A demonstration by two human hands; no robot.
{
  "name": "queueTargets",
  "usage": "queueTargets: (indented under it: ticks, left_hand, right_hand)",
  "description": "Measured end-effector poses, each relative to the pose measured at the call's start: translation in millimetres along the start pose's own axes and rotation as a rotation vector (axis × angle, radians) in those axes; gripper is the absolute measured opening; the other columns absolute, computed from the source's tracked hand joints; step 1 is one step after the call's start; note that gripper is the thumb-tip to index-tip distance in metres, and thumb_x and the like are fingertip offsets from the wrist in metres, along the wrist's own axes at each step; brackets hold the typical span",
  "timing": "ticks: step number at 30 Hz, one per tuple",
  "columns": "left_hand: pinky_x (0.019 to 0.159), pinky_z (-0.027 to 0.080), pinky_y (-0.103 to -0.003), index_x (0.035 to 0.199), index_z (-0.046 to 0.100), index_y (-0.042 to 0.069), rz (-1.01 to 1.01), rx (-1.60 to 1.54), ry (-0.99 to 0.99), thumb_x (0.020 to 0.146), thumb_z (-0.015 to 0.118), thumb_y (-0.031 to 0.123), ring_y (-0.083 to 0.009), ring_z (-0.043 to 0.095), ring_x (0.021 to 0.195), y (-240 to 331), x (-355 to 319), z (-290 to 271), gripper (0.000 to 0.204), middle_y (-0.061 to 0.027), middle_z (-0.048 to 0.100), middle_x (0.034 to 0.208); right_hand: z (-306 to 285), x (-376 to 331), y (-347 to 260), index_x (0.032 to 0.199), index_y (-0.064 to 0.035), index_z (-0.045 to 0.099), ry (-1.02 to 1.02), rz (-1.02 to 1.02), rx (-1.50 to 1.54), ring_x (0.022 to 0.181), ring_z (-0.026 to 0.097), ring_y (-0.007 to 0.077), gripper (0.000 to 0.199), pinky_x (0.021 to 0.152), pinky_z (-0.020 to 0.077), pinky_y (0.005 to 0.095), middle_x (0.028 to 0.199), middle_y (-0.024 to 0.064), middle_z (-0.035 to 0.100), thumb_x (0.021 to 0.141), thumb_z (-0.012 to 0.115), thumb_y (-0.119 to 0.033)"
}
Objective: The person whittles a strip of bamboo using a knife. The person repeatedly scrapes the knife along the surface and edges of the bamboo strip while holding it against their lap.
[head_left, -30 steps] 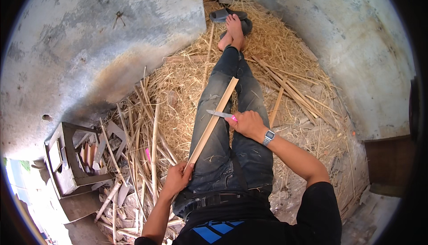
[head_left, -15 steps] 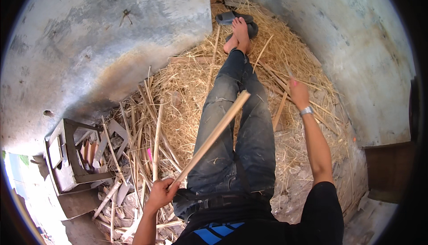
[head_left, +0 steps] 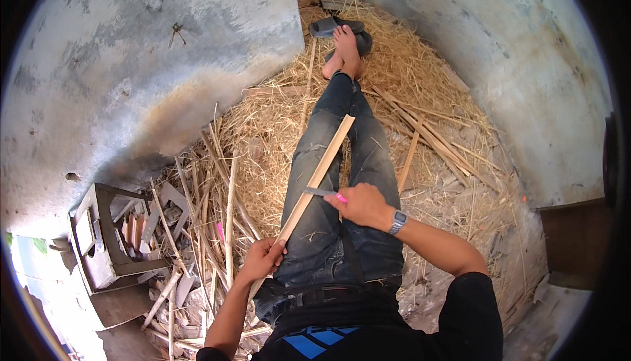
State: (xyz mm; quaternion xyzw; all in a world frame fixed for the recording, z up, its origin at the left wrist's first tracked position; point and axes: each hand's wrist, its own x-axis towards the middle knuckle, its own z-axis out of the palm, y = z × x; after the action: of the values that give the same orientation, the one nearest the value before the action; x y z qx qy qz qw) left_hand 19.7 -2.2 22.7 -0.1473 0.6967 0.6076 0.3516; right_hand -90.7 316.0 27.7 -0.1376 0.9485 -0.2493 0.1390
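Observation:
A split bamboo strip (head_left: pixel 323 164) lies aslant over my legs, its pale hollow side showing. My left hand (head_left: pixel 264 258) grips its near end beside my left hip. In my right hand (head_left: pixel 365 204) is a knife (head_left: pixel 319 191) with a pink handle, held in a closed fist above my thighs. The blade crosses the strip around its middle and appears to touch it. My fingers hide most of the handle.
Straw-like shavings (head_left: pixel 256 124) cover the floor around my legs. Bamboo sticks (head_left: pixel 230 216) and scraps pile up at left beside a metal frame box (head_left: pixel 105 229). More strips (head_left: pixel 427 134) lie at right. Concrete walls (head_left: pixel 513 65) stand on both sides; sandals (head_left: pixel 335 27) sit by my feet.
My right hand has swung in from the far right, bringing the knife onto the bamboo strip. The strip has turned a little and now rests lower, with its hollow side up.

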Motion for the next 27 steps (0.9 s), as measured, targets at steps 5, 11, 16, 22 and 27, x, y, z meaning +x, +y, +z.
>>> queueTargets:
  ticks: [5, 11, 16, 22, 27]
  left_hand:
    - [0.042, 0.035, -0.026, 0.086, 0.064, 0.004, 0.008, 0.057, 0.004, 0.109, 0.060, 0.032, -0.0073, 0.048, 0.045, -10, -10, -1, 0.037, 0.0010, 0.053, 0.058]
    - [0.047, 0.042, -0.034, 0.086, 0.067, 0.001, 0.240, 0.342, 0.144, 0.106, 0.064, 0.030, -0.0165, 0.057, 0.047, -31, -30, -11, 0.036, -0.0052, 0.059, 0.057]
    - [0.054, 0.049, -0.047, 0.087, 0.069, 0.001, 0.384, 0.639, 0.433, 0.102, 0.067, 0.024, -0.0400, 0.064, 0.056, -3, -23, 16, 0.027, -0.0207, 0.062, 0.062]
    - [0.055, 0.049, -0.052, 0.081, 0.064, 0.004, 0.436, 0.771, 0.536, 0.101, 0.068, 0.025, -0.0444, 0.064, 0.060, 4, -10, 26, 0.029, -0.0225, 0.062, 0.064]
    - [0.055, 0.050, -0.052, 0.077, 0.060, 0.005, 0.484, 0.794, 0.569, 0.100, 0.069, 0.026, -0.0443, 0.064, 0.060, -5, -9, 31, 0.032, -0.0208, 0.063, 0.066]
  right_hand:
    - [-2, 31, 54, 0.077, -0.0055, 0.075, 0.263, 0.063, -0.149, 0.068, 0.070, 0.0438, 0.065, 0.063, 0.0544, 0.0548, 0.071, 0.0248, 0.069, 0.105, 0.047, -0.057]
    - [-56, 46, 102, 0.074, -0.0016, 0.070, 0.420, 0.186, -0.056, 0.066, 0.066, 0.0462, 0.063, 0.061, 0.0500, 0.0565, 0.068, 0.0256, 0.066, 0.105, 0.051, -0.053]
    - [-39, 18, 17, 0.075, -0.0046, 0.071, 0.254, 0.033, 0.059, 0.064, 0.066, 0.0447, 0.060, 0.059, 0.0504, 0.0540, 0.066, 0.0230, 0.066, 0.103, 0.055, -0.056]
    - [27, 7, -22, 0.082, -0.0066, 0.073, -0.012, -0.071, 0.034, 0.069, 0.069, 0.0460, 0.062, 0.065, 0.0552, 0.0572, 0.069, 0.0234, 0.068, 0.103, 0.051, -0.061]
    - [8, 44, 22, 0.076, -0.0047, 0.072, 0.208, 0.035, 0.006, 0.067, 0.069, 0.0460, 0.064, 0.062, 0.0555, 0.0559, 0.069, 0.0251, 0.068, 0.104, 0.050, -0.059]
